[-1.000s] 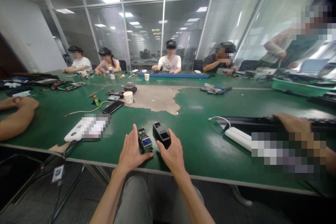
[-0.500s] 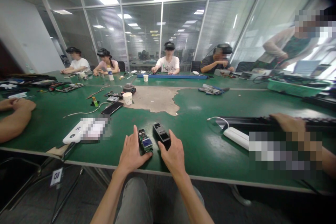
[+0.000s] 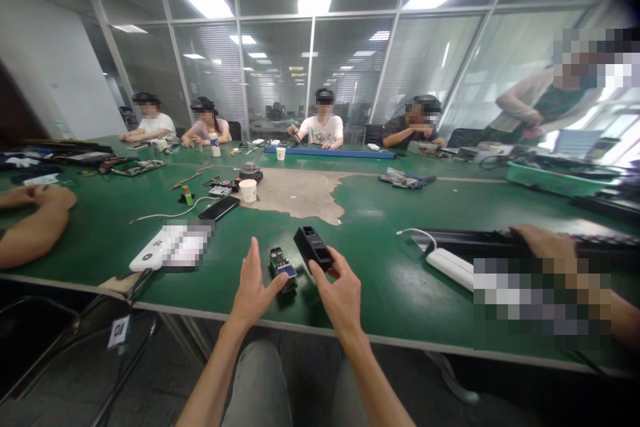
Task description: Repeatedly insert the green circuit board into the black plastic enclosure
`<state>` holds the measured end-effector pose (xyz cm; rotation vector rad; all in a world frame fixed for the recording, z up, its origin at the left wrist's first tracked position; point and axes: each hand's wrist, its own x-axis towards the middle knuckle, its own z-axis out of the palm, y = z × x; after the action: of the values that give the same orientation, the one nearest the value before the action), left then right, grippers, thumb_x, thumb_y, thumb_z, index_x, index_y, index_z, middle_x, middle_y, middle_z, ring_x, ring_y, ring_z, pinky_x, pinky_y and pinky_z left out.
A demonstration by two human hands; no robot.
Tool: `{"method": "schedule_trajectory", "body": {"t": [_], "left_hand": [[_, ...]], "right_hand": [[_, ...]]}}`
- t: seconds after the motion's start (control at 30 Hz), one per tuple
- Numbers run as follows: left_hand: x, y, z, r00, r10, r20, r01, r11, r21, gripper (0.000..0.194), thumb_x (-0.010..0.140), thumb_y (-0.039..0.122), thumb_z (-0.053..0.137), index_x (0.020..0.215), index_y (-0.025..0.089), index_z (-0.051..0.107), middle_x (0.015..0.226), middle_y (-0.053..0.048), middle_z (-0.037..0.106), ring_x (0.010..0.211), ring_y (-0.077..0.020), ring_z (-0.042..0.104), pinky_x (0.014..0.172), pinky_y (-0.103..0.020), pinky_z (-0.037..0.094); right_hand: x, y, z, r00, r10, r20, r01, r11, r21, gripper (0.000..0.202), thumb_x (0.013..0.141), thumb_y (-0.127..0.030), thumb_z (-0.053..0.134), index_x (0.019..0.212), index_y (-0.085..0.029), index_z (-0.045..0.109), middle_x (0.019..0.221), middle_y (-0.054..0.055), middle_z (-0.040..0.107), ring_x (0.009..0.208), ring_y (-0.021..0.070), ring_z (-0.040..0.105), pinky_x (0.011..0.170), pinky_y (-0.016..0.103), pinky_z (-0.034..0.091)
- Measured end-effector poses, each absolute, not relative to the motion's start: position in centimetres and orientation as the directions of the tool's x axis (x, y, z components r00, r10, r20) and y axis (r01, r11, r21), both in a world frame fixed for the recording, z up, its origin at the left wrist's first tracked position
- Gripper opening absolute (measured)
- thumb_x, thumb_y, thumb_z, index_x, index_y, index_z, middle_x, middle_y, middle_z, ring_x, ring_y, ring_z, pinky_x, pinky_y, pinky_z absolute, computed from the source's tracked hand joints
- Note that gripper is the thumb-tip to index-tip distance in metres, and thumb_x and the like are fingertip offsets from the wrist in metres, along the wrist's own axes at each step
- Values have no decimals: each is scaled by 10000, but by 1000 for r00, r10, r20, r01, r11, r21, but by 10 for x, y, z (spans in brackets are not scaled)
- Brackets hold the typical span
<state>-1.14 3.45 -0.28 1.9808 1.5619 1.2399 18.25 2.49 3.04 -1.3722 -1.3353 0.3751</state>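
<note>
A black rectangular case [image 3: 313,248] with cutouts in its face is gripped by my right hand [image 3: 341,290], thumb on its near end and fingers along its right side. Left of it, a green circuit board [image 3: 281,265] with a small blue screen rests on the green table [image 3: 400,293]. My left hand [image 3: 256,283] stands beside the board, fingers raised and thumb spread across its near part. Whether that thumb touches the board is hard to tell.
Left lie a white power bank [image 3: 150,252] and a black phone [image 3: 219,208], near a paper cup [image 3: 247,191]. A white power strip [image 3: 450,268] and another person's arm [image 3: 547,240] are at right. Several people sit across the table.
My right hand has raised and tilted the black case. The fingers of my left hand have moved away from the board's left side. The view has shifted slightly.
</note>
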Motion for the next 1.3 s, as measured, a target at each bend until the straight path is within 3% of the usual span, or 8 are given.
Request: {"method": "schedule_trajectory", "body": {"t": [0.2, 0.6, 0.93, 1.13, 1.3], "left_hand": [[-14, 38, -8, -78, 901, 426, 523, -327, 787, 815, 939, 554, 436, 1544, 229, -2, 1630, -126, 53, 1505, -263, 49, 1206, -532, 78], [-18, 40, -11, -167, 911, 378, 402, -287, 869, 738, 961, 565, 368, 1545, 255, 40, 1627, -95, 118, 1498, -240, 124, 1210, -486, 162], [-17, 42, -12, -157, 897, 413, 481, -296, 825, 723, 962, 545, 376, 1543, 210, 104, 1605, -125, 203, 1490, -243, 168, 1207, -493, 174], [-17, 44, -14, -76, 882, 466, 597, -334, 730, 578, 978, 495, 341, 1463, 182, 368, 1530, -120, 375, 1440, -218, 303, 1201, -458, 225], [-17, 46, -18, -30, 882, 471, 684, -326, 653, 519, 976, 456, 354, 1415, 193, 442, 1494, -122, 432, 1415, -232, 352, 1191, -496, 227]], "right_hand": [[152, 11, 60, 241, 823, 514, 483, 357, -799, 499, 825, -424, 626, 1269, -200, 595, 1174, 98, 682, 962, 226, 663, 823, 351, 536], [122, 10, 37, 140, 867, 478, 746, 225, -626, 518, 843, -377, 601, 1292, -122, 559, 1085, 154, 685, 1019, 296, 634, 877, 403, 491], [121, 3, 15, 53, 866, 498, 790, 268, -551, 494, 853, -289, 596, 1318, -142, 525, 1159, 136, 668, 1029, 293, 614, 883, 408, 489], [123, 8, 0, 56, 815, 577, 733, 359, -578, 639, 847, -369, 622, 1393, -94, 435, 1301, 171, 589, 1160, 307, 550, 983, 446, 455], [124, 11, -10, 53, 813, 580, 700, 384, -602, 613, 869, -360, 594, 1405, -113, 430, 1318, 165, 578, 1199, 293, 534, 1019, 460, 440]]}}
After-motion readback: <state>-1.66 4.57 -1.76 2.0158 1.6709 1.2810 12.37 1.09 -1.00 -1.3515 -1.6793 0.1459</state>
